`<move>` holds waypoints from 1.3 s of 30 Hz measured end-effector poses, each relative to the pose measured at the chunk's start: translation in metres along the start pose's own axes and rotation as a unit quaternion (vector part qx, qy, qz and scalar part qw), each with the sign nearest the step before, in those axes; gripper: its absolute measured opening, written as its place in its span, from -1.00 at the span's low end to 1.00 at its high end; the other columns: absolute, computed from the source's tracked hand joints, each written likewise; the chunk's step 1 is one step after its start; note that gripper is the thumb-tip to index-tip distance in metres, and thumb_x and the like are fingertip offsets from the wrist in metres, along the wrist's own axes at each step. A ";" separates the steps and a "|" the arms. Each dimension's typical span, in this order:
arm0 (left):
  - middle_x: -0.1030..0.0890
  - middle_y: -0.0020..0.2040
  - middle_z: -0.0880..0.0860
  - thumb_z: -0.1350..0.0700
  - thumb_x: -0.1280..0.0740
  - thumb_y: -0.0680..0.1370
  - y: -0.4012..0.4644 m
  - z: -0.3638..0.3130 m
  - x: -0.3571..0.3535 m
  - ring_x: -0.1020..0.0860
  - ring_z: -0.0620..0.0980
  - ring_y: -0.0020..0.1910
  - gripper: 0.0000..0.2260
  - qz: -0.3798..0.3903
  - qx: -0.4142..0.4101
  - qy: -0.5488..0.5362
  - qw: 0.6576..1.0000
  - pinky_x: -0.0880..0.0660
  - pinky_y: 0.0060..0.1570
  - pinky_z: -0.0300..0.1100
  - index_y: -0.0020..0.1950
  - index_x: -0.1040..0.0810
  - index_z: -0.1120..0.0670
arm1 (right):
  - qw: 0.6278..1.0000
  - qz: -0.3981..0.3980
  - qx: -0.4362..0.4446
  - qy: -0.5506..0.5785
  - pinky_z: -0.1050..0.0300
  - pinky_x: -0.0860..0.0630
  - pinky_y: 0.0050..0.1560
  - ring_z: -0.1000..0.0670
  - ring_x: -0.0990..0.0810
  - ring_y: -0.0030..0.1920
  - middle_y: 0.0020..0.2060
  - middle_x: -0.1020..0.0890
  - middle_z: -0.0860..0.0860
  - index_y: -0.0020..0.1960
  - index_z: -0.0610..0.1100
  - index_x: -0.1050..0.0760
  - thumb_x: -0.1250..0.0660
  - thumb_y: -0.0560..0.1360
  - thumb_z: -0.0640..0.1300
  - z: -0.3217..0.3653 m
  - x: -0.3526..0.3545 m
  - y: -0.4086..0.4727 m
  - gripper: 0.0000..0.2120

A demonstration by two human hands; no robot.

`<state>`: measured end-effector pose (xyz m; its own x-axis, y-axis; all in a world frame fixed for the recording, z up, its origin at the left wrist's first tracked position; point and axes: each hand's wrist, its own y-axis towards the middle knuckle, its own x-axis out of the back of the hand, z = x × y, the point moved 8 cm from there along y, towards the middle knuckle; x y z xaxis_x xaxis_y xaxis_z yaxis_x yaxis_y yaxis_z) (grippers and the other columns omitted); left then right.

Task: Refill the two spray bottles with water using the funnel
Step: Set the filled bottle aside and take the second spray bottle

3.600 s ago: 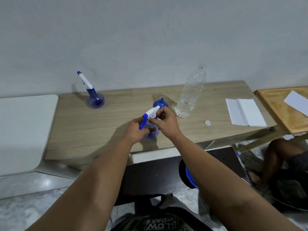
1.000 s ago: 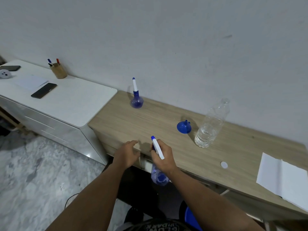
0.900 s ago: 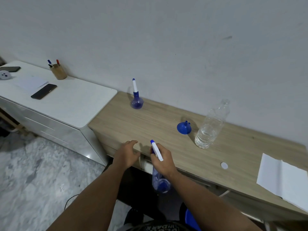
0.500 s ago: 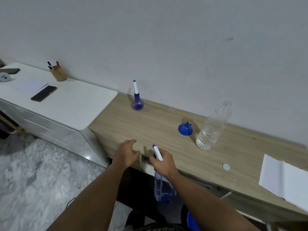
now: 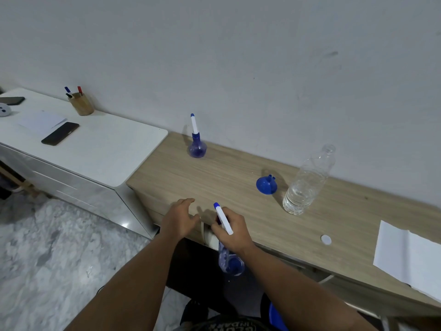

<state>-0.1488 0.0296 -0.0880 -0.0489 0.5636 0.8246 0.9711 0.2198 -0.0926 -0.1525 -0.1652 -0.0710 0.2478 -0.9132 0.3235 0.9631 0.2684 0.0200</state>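
My right hand (image 5: 232, 231) grips a blue spray bottle (image 5: 229, 260) by its neck, in front of and below the wooden table's (image 5: 238, 177) front edge; its white and blue nozzle points up and away. My left hand (image 5: 179, 218) rests on that edge with fingers spread, holding nothing. A second blue spray bottle (image 5: 197, 144) stands upright at the table's back left. A blue funnel (image 5: 266, 185) sits upside down mid-table. To its right stands a clear, uncapped water bottle (image 5: 307, 185), partly filled.
A white bottle cap (image 5: 326, 239) and a white folded paper (image 5: 408, 255) lie on the right. A white cabinet (image 5: 100, 151) on the left carries a phone (image 5: 60, 133), papers and a pen cup (image 5: 81, 103). A blue object (image 5: 274, 316) shows under the table.
Earlier both hands held the spray bottle over the table. In the last second my right hand has held the bottle off the front edge, dipping and coming back; my left hand stays on the edge.
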 end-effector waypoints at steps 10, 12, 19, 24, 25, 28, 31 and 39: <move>-0.51 0.35 0.00 0.00 -0.42 0.50 0.004 0.004 0.003 -0.49 0.04 0.32 -0.50 -0.011 0.009 -0.016 1.000 -0.47 0.26 -0.02 0.43 -0.47 0.01 | 0.999 -0.037 0.027 0.006 0.05 -0.44 -0.37 0.08 -0.42 -0.43 -0.44 -0.47 0.09 -0.29 -0.01 -0.41 -0.43 0.44 -0.24 0.000 0.002 0.001 -0.74; -0.51 0.36 0.00 0.00 -0.42 0.50 0.005 0.005 0.004 -0.48 0.03 0.33 -0.50 -0.014 0.011 -0.014 1.000 -0.47 0.26 -0.01 0.43 -0.47 0.00 | 0.999 -0.043 0.029 0.004 -0.03 -0.48 -0.35 0.04 -0.43 -0.42 -0.44 -0.48 0.06 -0.28 -0.05 -0.44 -0.44 0.44 -0.23 0.000 0.003 0.003 -0.78; -0.49 0.38 0.00 0.00 -0.42 0.50 0.009 0.000 0.008 -0.46 0.03 0.35 -0.48 -0.023 0.009 -0.010 1.000 -0.44 0.28 -0.04 0.45 -0.44 0.01 | 0.998 -0.053 0.020 0.004 -0.06 -0.48 -0.33 0.05 -0.41 -0.42 -0.44 -0.47 0.04 -0.25 -0.13 -0.45 -0.43 0.44 -0.22 -0.008 0.009 0.011 -0.83; -0.51 0.36 0.03 0.01 -0.43 0.48 0.014 0.001 0.007 -0.47 0.05 0.33 -0.48 -0.024 0.008 -0.014 1.000 -0.44 0.28 -0.04 0.43 -0.46 0.02 | 0.998 -0.063 0.017 0.010 -0.10 -0.51 -0.29 -0.11 -0.48 -0.38 -0.38 -0.52 -0.04 -0.20 -0.12 -0.50 -0.44 0.45 -0.19 -0.009 0.013 0.013 -0.88; -0.51 0.36 0.03 0.01 -0.43 0.48 0.014 0.000 0.007 -0.47 0.05 0.33 -0.48 -0.024 0.008 -0.014 1.000 -0.44 0.28 -0.03 0.43 -0.46 0.02 | 0.998 -0.065 0.020 0.011 -0.09 -0.51 -0.28 -0.15 -0.49 -0.37 -0.37 -0.52 -0.06 -0.19 -0.13 -0.50 -0.44 0.46 -0.20 -0.009 0.014 0.014 -0.88; -0.52 0.35 0.03 0.00 -0.43 0.48 0.016 -0.001 0.006 -0.48 0.05 0.33 -0.49 -0.024 0.007 -0.010 1.000 -0.44 0.28 -0.03 0.43 -0.47 0.02 | 0.997 -0.073 0.010 0.003 -0.09 -0.50 -0.30 -0.06 -0.44 -0.40 -0.39 -0.49 -0.08 -0.20 -0.15 -0.45 -0.44 0.48 -0.24 -0.014 0.017 0.015 -0.83; -0.51 0.36 0.02 0.00 -0.43 0.48 0.017 0.000 0.006 -0.47 0.05 0.33 -0.49 -0.023 0.010 -0.008 1.000 -0.44 0.29 -0.02 0.43 -0.47 0.02 | 0.997 -0.072 0.000 -0.007 -0.09 -0.49 -0.33 0.01 -0.40 -0.42 -0.41 -0.48 -0.11 -0.22 -0.17 -0.44 -0.42 0.46 -0.22 -0.020 0.017 0.017 -0.83; -0.48 0.39 -0.01 -0.03 -0.40 0.50 0.019 0.000 0.002 -0.45 0.03 0.36 -0.49 -0.012 0.021 -0.002 1.000 -0.44 0.29 0.01 0.45 -0.44 -0.01 | 0.998 -0.005 -0.051 -0.022 0.16 -0.40 -0.33 0.07 -0.39 -0.42 -0.44 -0.47 0.04 -0.26 -0.13 -0.43 -0.44 0.42 -0.14 -0.035 0.007 0.017 -0.80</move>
<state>-0.1309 0.0350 -0.0886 -0.0726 0.5610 0.8246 0.9590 0.2664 -0.0969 -0.1312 -0.1777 -0.1012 0.2359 -0.9009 0.3644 0.9716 0.2249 -0.0730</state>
